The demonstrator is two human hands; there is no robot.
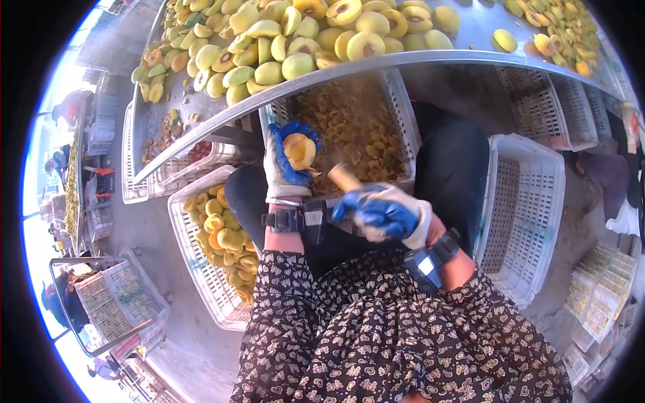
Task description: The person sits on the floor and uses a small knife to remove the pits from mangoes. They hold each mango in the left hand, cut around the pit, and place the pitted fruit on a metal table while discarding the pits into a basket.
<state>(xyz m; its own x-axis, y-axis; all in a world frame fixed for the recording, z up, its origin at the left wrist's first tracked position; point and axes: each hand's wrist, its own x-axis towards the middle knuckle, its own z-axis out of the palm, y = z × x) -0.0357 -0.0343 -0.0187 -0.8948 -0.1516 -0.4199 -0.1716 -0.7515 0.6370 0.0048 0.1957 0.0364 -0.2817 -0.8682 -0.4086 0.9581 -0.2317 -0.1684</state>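
Note:
My left hand, in a blue-coated work glove, holds a yellow peach half with its cut side up. Just right of it, my gloved right hand is closed round a tool with a light wooden handle; it is blurred, and its working end cannot be made out. Both hands are over the near part of a white plastic crate between my knees, which holds brown pits and scraps. Above it, many halved green-yellow peaches lie on a metal table.
The metal table's raised edge crosses in front of me. At my left knee stands a white crate of peach halves; an empty white crate stands at my right. Stacked crates and another person's legs are farther right.

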